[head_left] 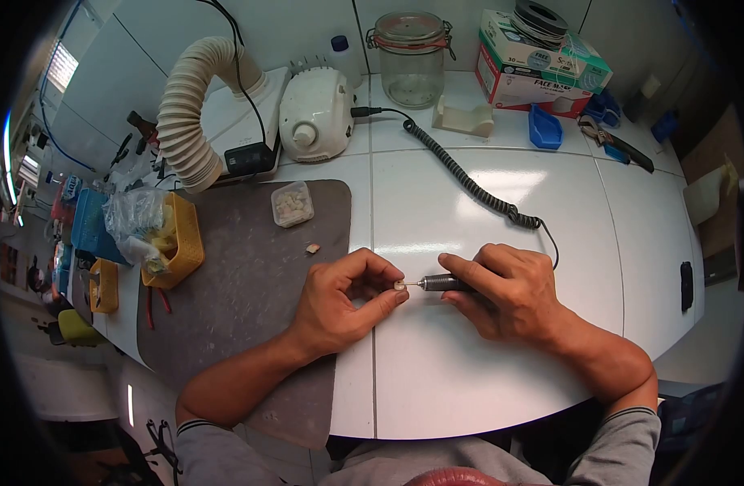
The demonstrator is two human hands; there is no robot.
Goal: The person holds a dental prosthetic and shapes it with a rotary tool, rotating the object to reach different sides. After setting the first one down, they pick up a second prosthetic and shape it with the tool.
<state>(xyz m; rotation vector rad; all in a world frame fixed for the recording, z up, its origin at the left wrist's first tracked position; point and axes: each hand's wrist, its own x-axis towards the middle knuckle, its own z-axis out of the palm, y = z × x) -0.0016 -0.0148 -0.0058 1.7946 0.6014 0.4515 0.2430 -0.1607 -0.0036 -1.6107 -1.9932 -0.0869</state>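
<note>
Between the fingertips and thumb of my left hand (348,298) is a small pale piece (399,285), held over the white tabletop just right of the dark mat. My right hand (505,290) is closed around a black rotary handpiece (443,282). Its thin metal tip points left and meets the small piece. A coiled black cord (469,180) runs from near the handpiece to a white control box (315,113). On the dark mat (250,324), a small clear tub (293,203) holds several pale pieces, and one loose piece (313,248) lies below it.
A ribbed hose (184,121) arches at the back left, above yellow baskets (186,243) and a blue bin (95,223). Along the back stand a glass jar (411,61), mask boxes (538,73) and a blue tray (544,128). Pliers (623,146) lie beyond.
</note>
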